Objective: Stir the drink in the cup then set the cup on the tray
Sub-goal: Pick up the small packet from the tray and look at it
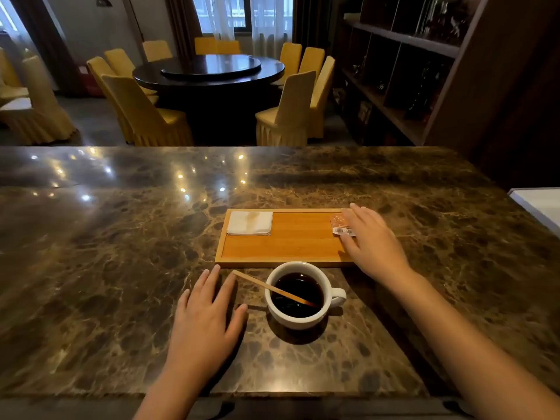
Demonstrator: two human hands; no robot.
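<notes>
Item: white cup [298,295] of dark drink, standing on the marble counter [121,253] just in front of the wooden tray [281,247], handle to the right; not yet on tray. Wooden stir stick [272,288] leans in cup, long axis running up-left over the rim, free end near left hand [206,316]. Left hand flat, fingers spread, holding nothing. Right hand [372,241] open over tray's right end, fingertips on a small packet [341,225], no clear grasp. Stirring apparently pending; placing remains.
</notes>
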